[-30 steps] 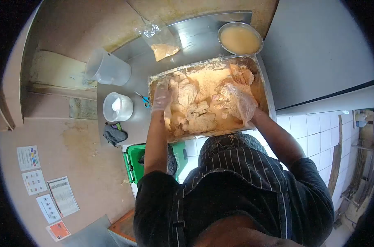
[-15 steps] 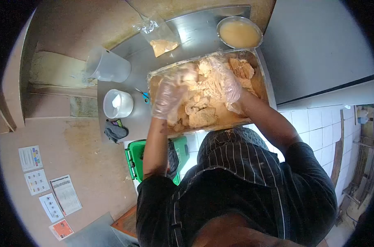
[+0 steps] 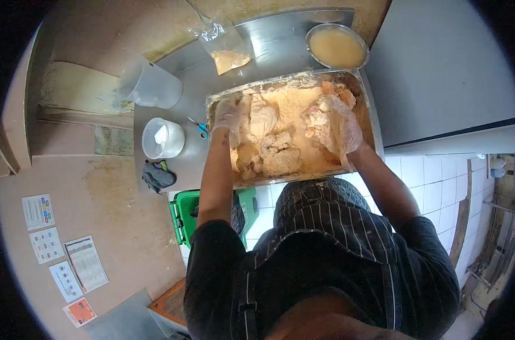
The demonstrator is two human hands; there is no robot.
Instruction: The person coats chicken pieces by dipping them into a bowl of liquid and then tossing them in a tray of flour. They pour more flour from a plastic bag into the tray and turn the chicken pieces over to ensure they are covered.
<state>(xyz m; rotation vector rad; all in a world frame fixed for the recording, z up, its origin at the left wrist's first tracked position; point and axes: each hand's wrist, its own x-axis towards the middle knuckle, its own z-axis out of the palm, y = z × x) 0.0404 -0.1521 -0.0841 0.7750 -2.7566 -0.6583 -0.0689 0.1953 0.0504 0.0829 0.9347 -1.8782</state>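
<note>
A large metal tray [image 3: 372,116] holds pale orange flour [image 3: 294,105] and several flour-coated pieces of meat that look like chicken. My left hand [image 3: 228,116], in a clear plastic glove, is at the tray's left side, beside a coated chicken piece [image 3: 262,120]; its fingers are partly hidden by glove and flour. On the right, my gloved right hand [image 3: 347,126] is closed round a floured chicken piece [image 3: 321,120]. More coated pieces [image 3: 281,161] lie at the tray's near side, and a darker orange one [image 3: 339,92] is in the far right corner.
Behind the tray stand a bowl of cloudy liquid [image 3: 338,48] and a plastic bag of orange powder [image 3: 230,59]. At left are a clear jug [image 3: 158,86], a white tub [image 3: 171,141], blue-handled scissors [image 3: 203,131] and a dark cloth [image 3: 158,177]. A green bin [image 3: 184,212] stands below.
My hands have moved apart, the left one further left and the right one further right with a chicken piece. Bare flour now shows in the middle of the tray.
</note>
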